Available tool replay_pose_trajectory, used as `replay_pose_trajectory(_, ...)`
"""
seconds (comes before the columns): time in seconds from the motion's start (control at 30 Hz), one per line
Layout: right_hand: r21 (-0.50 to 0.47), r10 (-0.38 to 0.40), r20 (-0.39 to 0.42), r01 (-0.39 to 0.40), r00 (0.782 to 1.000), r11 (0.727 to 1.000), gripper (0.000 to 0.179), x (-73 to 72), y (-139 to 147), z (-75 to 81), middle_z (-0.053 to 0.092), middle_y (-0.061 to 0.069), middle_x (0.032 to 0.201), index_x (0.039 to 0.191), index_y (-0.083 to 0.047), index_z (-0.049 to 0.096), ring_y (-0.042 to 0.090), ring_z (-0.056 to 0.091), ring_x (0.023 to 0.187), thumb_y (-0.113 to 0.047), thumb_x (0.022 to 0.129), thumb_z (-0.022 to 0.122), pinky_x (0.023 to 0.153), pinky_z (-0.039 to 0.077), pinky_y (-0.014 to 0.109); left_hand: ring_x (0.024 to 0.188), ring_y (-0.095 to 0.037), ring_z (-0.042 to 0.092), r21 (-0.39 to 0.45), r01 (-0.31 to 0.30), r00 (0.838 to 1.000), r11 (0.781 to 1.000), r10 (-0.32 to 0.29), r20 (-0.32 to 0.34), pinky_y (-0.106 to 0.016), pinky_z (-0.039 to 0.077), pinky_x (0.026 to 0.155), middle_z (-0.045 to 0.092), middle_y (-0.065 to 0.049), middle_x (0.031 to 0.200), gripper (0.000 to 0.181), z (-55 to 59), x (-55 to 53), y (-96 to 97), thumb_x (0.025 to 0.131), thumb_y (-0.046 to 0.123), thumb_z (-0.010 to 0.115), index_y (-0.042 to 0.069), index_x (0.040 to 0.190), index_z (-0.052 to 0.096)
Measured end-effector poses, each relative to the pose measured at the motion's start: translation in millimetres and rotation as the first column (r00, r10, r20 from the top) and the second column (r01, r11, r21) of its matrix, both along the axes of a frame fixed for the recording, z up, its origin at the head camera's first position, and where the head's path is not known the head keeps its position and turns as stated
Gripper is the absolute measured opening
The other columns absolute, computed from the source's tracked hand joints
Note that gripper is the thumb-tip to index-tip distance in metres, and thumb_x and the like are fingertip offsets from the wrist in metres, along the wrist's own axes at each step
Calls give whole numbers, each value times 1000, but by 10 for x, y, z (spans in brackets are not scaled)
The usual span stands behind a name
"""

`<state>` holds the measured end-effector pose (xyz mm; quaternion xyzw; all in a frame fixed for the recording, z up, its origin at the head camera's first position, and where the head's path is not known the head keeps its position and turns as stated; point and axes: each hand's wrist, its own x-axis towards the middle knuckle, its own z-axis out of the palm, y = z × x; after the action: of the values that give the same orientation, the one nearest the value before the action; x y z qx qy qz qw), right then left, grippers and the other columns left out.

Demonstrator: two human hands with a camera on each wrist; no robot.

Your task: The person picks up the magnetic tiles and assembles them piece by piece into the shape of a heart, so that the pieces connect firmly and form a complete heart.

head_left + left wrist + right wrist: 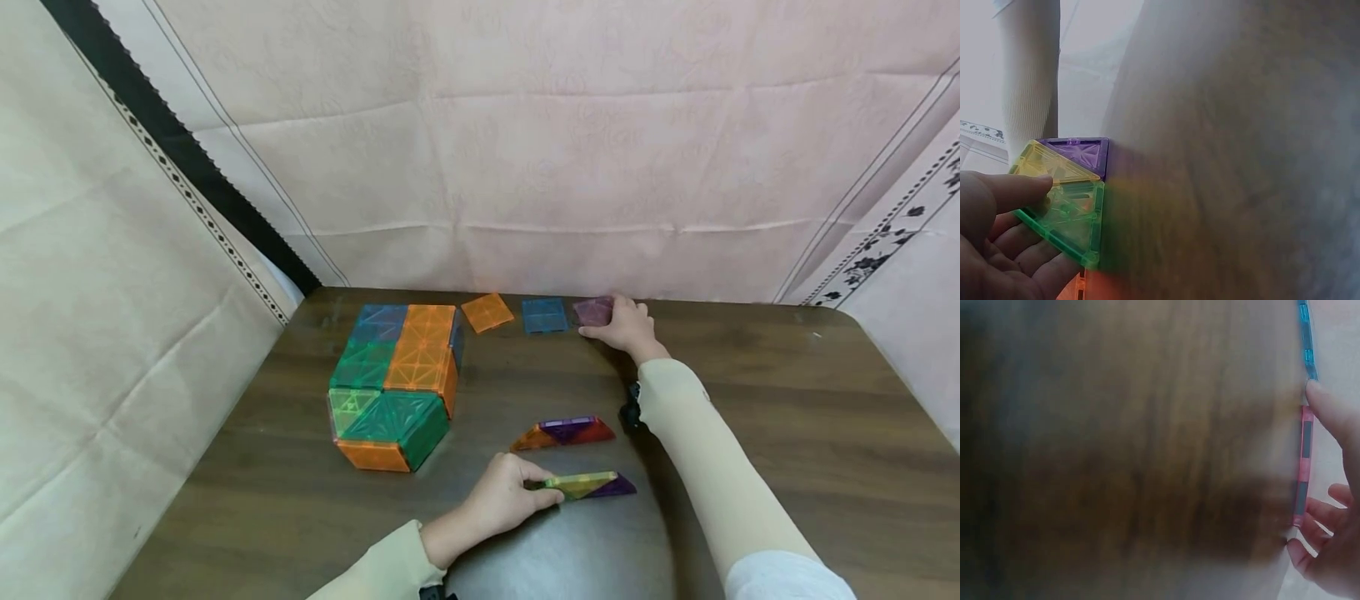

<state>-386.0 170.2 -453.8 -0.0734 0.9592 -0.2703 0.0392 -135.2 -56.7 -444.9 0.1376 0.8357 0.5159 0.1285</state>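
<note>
My left hand (504, 493) pinches a flat strip of joined triangular magnetic tiles, with a green tile (1072, 228), a yellow tile (1054, 161) and a purple tile (1082, 153). In the left wrist view the thumb lies over its face, fingers behind. At the table's far edge, my right hand (628, 327) holds a pinkish-purple square magnetic tile (592, 312). The right wrist view shows this pink tile (1304, 465) edge-on between thumb and fingers. Beside it lies a blue square tile (544, 316), and farther left an orange square tile (487, 313).
Left of centre stands a block built of orange, green and blue magnetic tiles (397, 354). A second strip of orange, purple and red tiles (566, 431) lies beyond my left hand. Pale cloth (525, 167) hangs behind the brown table (750, 375).
</note>
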Motion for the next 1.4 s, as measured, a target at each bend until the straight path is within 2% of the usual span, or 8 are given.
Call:
replay_pose_trajectory(0.17,10,-1,-5,1,1000,1000,88,12,45,50,45,34,129,145,7,27,47,37,112,-36,82,71,94,37,56,69,-2,63,-3,-3,1000,1000,3,5,-19,50,60,75,-8,90,14,11,-5,-1,81,13,77,4,93,78)
replay_pose_trajectory(0.33,-30,0,39,1,999,1000,91,124,144,136,47,37,129,148,6,22,48,42,116,-38,83,68,95,41,56,71,-2,64,-9,4,1000,1000,-5,-12,-19,50,61,74,-10,91,16,15,-3,-7,82,12,77,4,95,77)
replay_pose_trajectory(0.53,-139,37,27,-33,999,990,82,449,295,311,48,32,134,147,3,28,41,51,115,-37,86,67,93,43,53,74,-4,66,-6,9,1000,1000,-9,-22,-18,51,62,74,-10,91,17,15,1,-5,82,12,77,3,96,77)
replay_pose_trajectory(0.73,-250,171,-88,-188,981,950,73,909,355,546,51,22,132,141,-4,37,35,54,112,-29,83,75,89,45,51,75,-6,67,18,10,1000,1000,-10,-22,-19,51,62,74,-11,92,17,8,-14,-1,82,11,76,3,98,77)
replay_pose_trajectory(0.9,-240,291,-221,-341,931,909,74,1394,367,682,57,12,123,137,-7,43,27,56,106,-15,75,82,89,46,49,75,-3,66,21,30,999,999,-29,-27,-18,51,64,75,-7,89,14,11,6,37,81,11,77,5,93,78)
replay_pose_trajectory(1.07,-113,416,-352,-479,839,871,81,1915,391,698,56,6,131,135,-8,48,20,56,111,-12,63,87,91,48,42,77,-2,67,40,80,997,996,-79,-3,-17,51,66,75,-4,89,12,11,92,62,82,12,77,7,92,79)
replay_pose_trajectory(1.2,-54,492,-390,-553,778,831,83,2259,401,637,55,1,134,133,-12,51,18,55,117,-16,59,88,97,44,28,79,0,67,39,133,991,990,-132,-12,-15,50,68,75,-4,89,12,9,158,76,82,12,77,8,93,79)
replay_pose_trajectory(1.4,-74,548,-385,-616,743,784,81,2585,380,532,53,1,134,133,-16,50,12,52,119,-14,60,87,98,34,11,66,11,57,19,220,973,975,-218,-77,-10,45,57,75,-2,85,9,9,228,109,81,9,77,7,90,79)
